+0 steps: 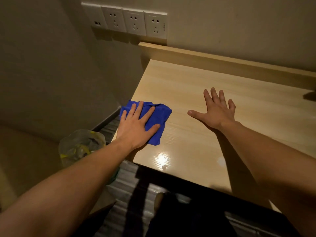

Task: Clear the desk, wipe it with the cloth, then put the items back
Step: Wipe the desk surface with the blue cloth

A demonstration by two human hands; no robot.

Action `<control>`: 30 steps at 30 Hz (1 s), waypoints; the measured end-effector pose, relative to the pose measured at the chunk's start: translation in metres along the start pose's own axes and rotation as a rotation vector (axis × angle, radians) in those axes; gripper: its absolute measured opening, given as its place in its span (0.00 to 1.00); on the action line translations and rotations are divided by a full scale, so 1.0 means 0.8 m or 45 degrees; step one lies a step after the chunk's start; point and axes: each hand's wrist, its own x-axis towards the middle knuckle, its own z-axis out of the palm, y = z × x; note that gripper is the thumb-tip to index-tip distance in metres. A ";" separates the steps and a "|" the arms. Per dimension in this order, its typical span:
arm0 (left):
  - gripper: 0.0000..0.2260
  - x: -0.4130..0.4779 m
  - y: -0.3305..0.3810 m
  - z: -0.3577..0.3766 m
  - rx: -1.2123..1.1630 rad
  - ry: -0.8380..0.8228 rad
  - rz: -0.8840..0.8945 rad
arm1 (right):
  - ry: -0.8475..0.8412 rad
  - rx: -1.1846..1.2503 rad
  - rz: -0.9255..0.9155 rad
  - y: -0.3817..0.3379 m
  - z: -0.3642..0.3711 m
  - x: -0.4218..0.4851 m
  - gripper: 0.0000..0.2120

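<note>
A crumpled blue cloth (159,117) lies at the left edge of the pale wooden desk (196,86). My left hand (136,125) presses flat on the cloth with fingers spread, covering its left half. My right hand (217,110) rests palm down on the bare desktop to the right of the cloth, fingers apart, holding nothing. The desktop shows no other items except a dark shape (310,95) cut off at the far right edge.
A bin lined with a clear bag (80,146) stands on the floor left of the desk. A row of white wall sockets (130,23) sits above the desk's back left corner. A raised wooden ledge (222,60) runs along the wall.
</note>
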 end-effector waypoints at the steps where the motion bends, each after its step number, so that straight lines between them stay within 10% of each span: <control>1: 0.34 -0.011 -0.001 0.002 -0.001 0.002 -0.005 | 0.001 -0.004 0.000 0.000 0.000 0.000 0.58; 16: 0.28 -0.118 0.007 0.031 -0.048 0.122 -0.147 | -0.015 -0.034 -0.003 0.000 -0.004 -0.001 0.58; 30: 0.16 -0.078 0.047 -0.031 -0.863 0.263 -0.173 | 0.025 -0.007 -0.016 0.007 0.002 0.008 0.59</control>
